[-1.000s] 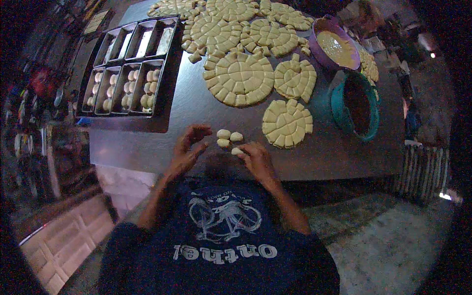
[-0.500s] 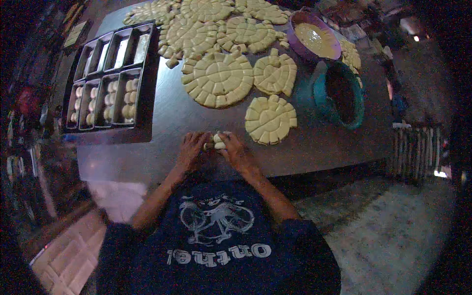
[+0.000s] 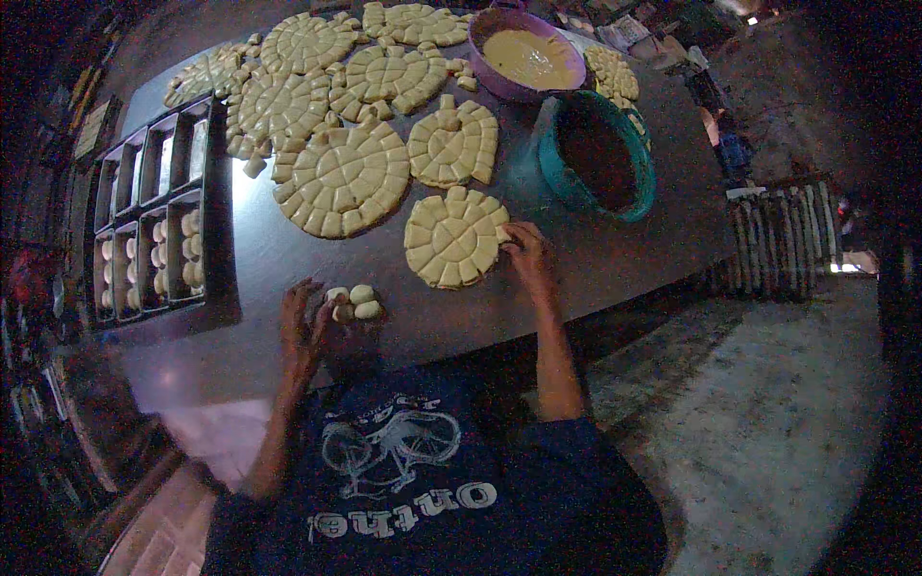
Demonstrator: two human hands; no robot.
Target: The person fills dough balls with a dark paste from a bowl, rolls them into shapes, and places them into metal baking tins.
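My right hand (image 3: 529,255) reaches to the right edge of a round of pale dough (image 3: 455,240) cut into pieces, its fingertips closed on a dough piece (image 3: 504,234) there. Beside a small cluster of smooth dough balls (image 3: 362,294) near the table's front edge is my left hand (image 3: 301,324). Its fingers are apart, the nearest ones touching or almost touching the left-hand balls. A larger cut dough round (image 3: 342,180) and a smaller one (image 3: 451,144) lie farther back.
At left stands a dark metal pan set (image 3: 219,230), its near compartments holding rows of dough balls. A purple basin (image 3: 573,73) of pale mixture and a teal basin (image 3: 645,182) stand at the back right. More cut dough rounds (image 3: 307,43) cover the table's far side.
My hands were together around the dough balls; now the right has moved away to the dough round, while the left stays beside the balls. The whole view has shifted, moving the table's contents leftward.
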